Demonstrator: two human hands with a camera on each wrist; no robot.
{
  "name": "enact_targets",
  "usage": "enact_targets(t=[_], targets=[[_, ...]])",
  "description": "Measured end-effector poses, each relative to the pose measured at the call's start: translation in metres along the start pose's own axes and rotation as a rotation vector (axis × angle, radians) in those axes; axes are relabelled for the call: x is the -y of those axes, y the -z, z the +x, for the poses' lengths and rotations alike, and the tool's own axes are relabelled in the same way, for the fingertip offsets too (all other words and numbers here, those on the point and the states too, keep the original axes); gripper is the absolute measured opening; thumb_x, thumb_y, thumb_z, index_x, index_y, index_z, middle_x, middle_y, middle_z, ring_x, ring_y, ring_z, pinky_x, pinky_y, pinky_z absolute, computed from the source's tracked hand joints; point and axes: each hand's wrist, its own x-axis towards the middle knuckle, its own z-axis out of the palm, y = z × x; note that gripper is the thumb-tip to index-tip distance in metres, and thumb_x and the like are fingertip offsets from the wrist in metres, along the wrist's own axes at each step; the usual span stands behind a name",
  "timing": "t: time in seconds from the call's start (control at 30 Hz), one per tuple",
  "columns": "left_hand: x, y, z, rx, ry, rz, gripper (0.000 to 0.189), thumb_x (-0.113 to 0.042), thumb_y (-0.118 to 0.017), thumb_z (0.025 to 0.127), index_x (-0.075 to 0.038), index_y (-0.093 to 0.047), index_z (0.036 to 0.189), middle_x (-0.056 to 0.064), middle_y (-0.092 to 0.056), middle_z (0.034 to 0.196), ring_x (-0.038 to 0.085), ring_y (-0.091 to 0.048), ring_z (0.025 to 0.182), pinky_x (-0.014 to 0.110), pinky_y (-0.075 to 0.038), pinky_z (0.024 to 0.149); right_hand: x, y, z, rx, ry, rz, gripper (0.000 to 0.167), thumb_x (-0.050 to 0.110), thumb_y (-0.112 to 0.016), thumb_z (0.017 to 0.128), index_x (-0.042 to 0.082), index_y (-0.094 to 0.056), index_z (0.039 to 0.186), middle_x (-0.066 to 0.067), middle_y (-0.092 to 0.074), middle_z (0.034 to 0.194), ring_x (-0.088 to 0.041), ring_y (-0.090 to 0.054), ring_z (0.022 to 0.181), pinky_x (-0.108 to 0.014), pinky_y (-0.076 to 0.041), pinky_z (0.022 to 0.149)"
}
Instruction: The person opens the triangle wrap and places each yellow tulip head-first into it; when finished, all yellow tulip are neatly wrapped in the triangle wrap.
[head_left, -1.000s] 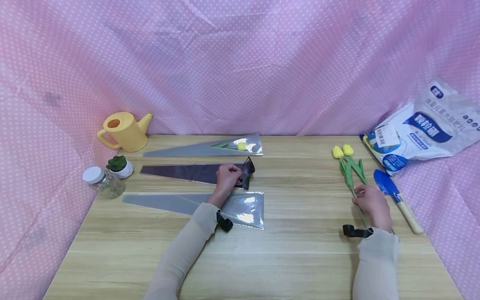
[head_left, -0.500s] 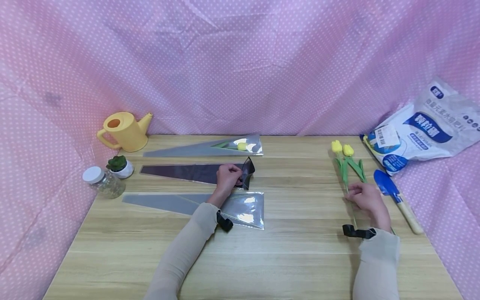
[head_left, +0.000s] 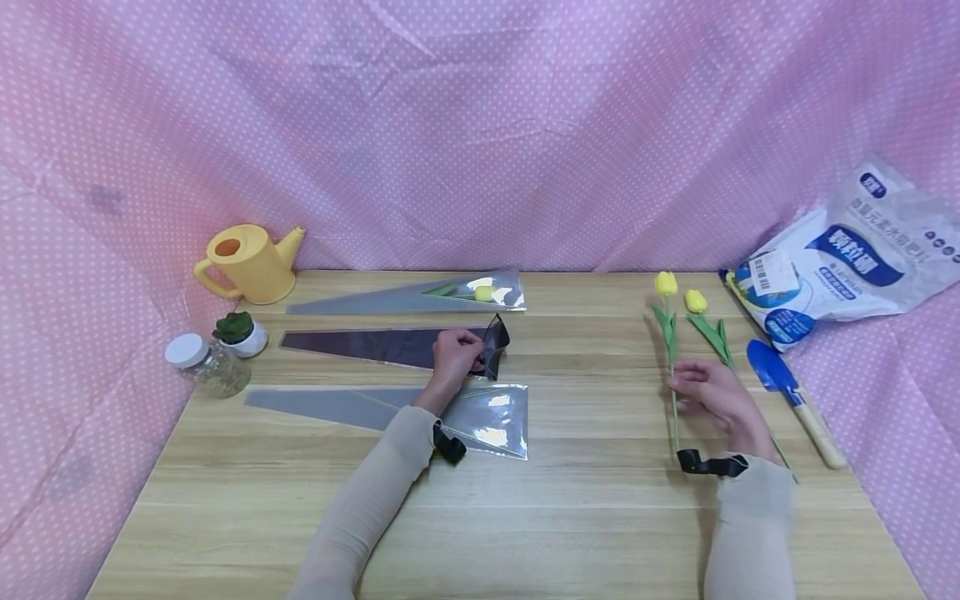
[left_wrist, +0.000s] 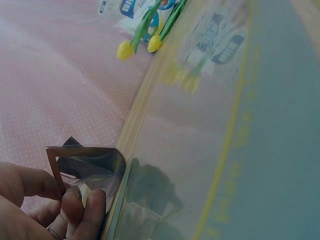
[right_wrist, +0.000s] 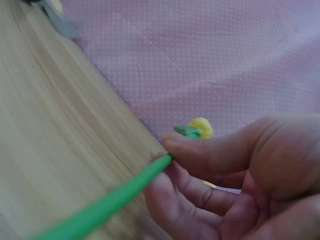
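My right hand [head_left: 718, 398] pinches the green stem of a yellow artificial tulip [head_left: 666, 284] between thumb and fingers; the stem [right_wrist: 112, 200] runs close past the right wrist camera. A second tulip [head_left: 695, 301] lies on the table just right of it, its stem partly hidden by that hand. At the middle, my left hand [head_left: 454, 358] pinches the wide end of a dark cone-shaped flower sleeve [head_left: 360, 343], whose mouth [left_wrist: 92, 162] bulges apart in the left wrist view.
Behind lies a clear sleeve [head_left: 360, 302] holding a tulip; in front, another clear sleeve [head_left: 330, 402]. A yellow watering can [head_left: 258, 267], potted succulent [head_left: 240, 333] and lidded jar [head_left: 217, 371] stand left. At right are a blue trowel [head_left: 783, 379] and a white fertilizer bag [head_left: 855, 258].
My right hand has moved left with one tulip, drawing it away from the other, which stays on the table. The left hand and dark sleeve have not visibly moved.
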Motion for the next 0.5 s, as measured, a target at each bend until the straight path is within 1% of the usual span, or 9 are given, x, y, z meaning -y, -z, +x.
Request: enact_targets(t=[0.13,0.2,0.3,0.4,0.43,0.5], targets=[[0.0,0.001,0.0,-0.001,-0.002,-0.002,0.008,-0.001,-0.066,0.086,0.004,-0.073,0.085,0.004,-0.066,0.067,0.009,-0.06,0.047,0.025,-0.057,0.051,0.0,-0.007,0.004,0.034,0.012,0.132,0.06,0.007,-0.061,0.098,-0.015,-0.029,0.143,0.017,-0.067,0.091,-0.001,-0.066,0.082,-0.025,-0.061,0.07],[0.0,0.001,0.0,-0.002,-0.004,0.001,0.008,-0.001,-0.066,0.086,0.004,-0.073,0.085,0.003,-0.066,0.067,0.009,-0.06,0.047,0.024,-0.056,0.05,0.0,-0.009,0.005,0.043,0.007,0.192,0.058,0.007,-0.062,0.098,-0.013,-0.031,0.142,0.016,-0.066,0.093,-0.001,-0.066,0.082,-0.024,-0.061,0.071],[0.0,0.001,0.0,-0.002,-0.003,0.006,0.008,-0.001,-0.066,0.087,0.004,-0.073,0.085,0.003,-0.065,0.066,0.008,-0.059,0.047,0.024,-0.056,0.05,0.0,-0.013,0.007,0.072,0.011,0.292,0.041,0.006,-0.061,0.098,-0.003,-0.042,0.133,0.013,-0.065,0.094,-0.002,-0.065,0.083,-0.025,-0.061,0.071],[0.0,0.001,0.0,0.005,0.003,0.0,0.009,-0.001,-0.066,0.087,0.004,-0.073,0.086,0.004,-0.067,0.068,0.009,-0.06,0.048,0.025,-0.057,0.051,-0.002,-0.016,0.009,0.129,0.023,0.395,0.023,0.004,-0.057,0.099,0.009,-0.048,0.12,0.011,-0.066,0.094,-0.004,-0.064,0.085,-0.027,-0.06,0.072],[0.0,0.001,0.0,0.007,0.005,-0.002,0.009,-0.001,-0.066,0.087,0.004,-0.073,0.086,0.005,-0.067,0.068,0.009,-0.06,0.048,0.025,-0.057,0.051,-0.003,-0.017,0.01,0.15,0.033,0.436,0.02,0.002,-0.055,0.1,0.011,-0.049,0.116,0.01,-0.066,0.094,-0.005,-0.064,0.085,-0.028,-0.06,0.072],[0.0,0.001,-0.001,0.01,0.004,-0.003,0.009,-0.002,-0.066,0.088,0.004,-0.073,0.086,0.006,-0.068,0.069,0.009,-0.06,0.048,0.026,-0.057,0.052,-0.004,-0.02,0.011,0.181,0.049,0.494,0.018,0.0,-0.052,0.101,0.013,-0.051,0.114,0.009,-0.067,0.094,-0.005,-0.064,0.086,-0.028,-0.06,0.073]])
